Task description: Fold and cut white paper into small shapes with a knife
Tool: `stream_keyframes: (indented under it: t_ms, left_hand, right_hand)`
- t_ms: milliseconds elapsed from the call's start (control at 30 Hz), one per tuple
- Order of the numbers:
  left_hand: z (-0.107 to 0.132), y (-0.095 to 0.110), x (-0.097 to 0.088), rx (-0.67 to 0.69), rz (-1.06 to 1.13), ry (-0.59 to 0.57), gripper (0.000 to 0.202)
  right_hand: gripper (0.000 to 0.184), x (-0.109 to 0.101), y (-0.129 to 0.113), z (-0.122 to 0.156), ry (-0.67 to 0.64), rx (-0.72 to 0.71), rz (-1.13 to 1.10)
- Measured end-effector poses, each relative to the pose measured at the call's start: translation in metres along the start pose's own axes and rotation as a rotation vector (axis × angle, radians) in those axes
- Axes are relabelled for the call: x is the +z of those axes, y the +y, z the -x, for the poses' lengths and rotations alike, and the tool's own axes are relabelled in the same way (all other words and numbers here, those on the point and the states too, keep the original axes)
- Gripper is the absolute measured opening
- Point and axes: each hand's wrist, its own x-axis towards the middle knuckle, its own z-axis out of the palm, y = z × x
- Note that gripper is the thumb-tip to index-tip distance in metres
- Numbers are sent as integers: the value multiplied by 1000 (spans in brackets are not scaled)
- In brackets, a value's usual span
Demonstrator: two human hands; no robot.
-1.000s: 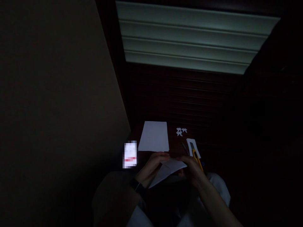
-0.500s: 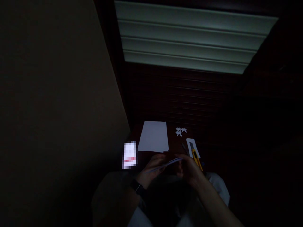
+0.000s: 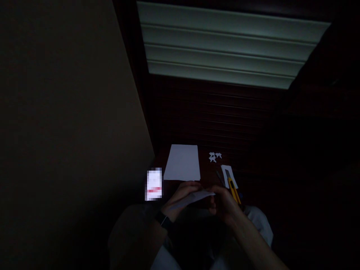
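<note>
1. Pale, softly creased cloth covers the knees (image 3: 260,227). The forearms come up between them, the right one bare and slanting in from the lower right; a dark watch (image 3: 164,220) bands the left wrist.
2. The folded paper (image 3: 194,197) is above the lap, between the hands. A second ago it faced the camera as a broad triangle; half a second ago it was almost edge-on; now it shows as a thin, slightly bowed blade tapering to the right.
3. The left hand (image 3: 184,193) holds the sheet against itself, fingers stretched along the far side; its thumb is not clearly seen.
4. The right hand (image 3: 225,204) is bent inward, fingers curled, at the paper's right tip. Whether it pinches that tip, I cannot tell.
5. Just beyond the right hand, a yellow cutter (image 3: 231,184) lies slantwise over white slips (image 3: 231,173), a dark pen (image 3: 219,176) beside them.
6. Left of the hands glows a pixelated rectangle (image 3: 154,183).
7. Farther off lie smooth, flat white sheets (image 3: 182,163) and small, jagged paper pieces (image 3: 212,159), unmoved on the dark tabletop (image 3: 206,170).
8. Behind rise dark, ridged slats (image 3: 210,99), pale ones (image 3: 225,48) above.
</note>
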Motion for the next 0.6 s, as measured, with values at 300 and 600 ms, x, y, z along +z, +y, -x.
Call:
stream_keyframes:
  t_ms: [300,600]
  left_hand:
    - [-32,-6,-13,-46,2,-34,32]
    - [-56,11,-27,-106,-191,-77,43]
  right_hand:
    - [12,5,4,-6,38,-15,22]
    - [18,-1,12,-18,44,-30,76]
